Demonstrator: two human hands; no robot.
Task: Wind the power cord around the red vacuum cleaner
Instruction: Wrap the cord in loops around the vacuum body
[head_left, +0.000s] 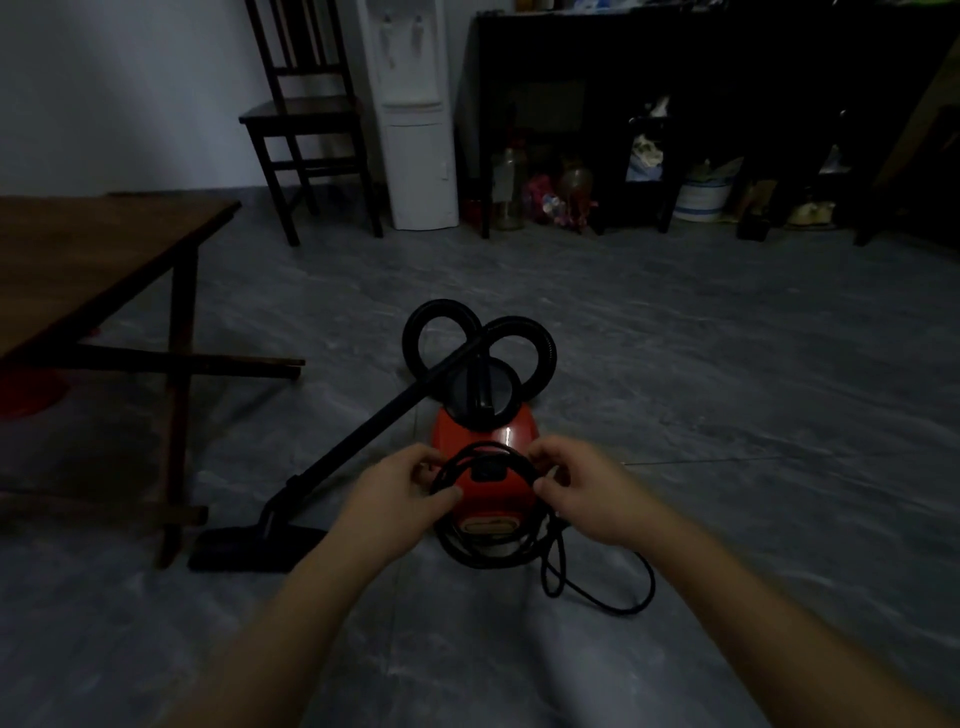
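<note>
The red vacuum cleaner (485, 441) stands on the grey floor in the middle of the dim head view, with its black hose looped behind it. The black power cord (597, 597) lies in several coils around the vacuum's near end, and a loose loop trails on the floor to the right. My left hand (402, 493) pinches the coils at the vacuum's left side. My right hand (576, 493) pinches them at the right side.
The vacuum's black wand and floor nozzle (249, 545) stretch to the left, toward a wooden table (93, 260). A dark chair (306, 119), a white water dispenser (415, 114) and a black shelf unit (701, 104) with clutter stand along the far wall.
</note>
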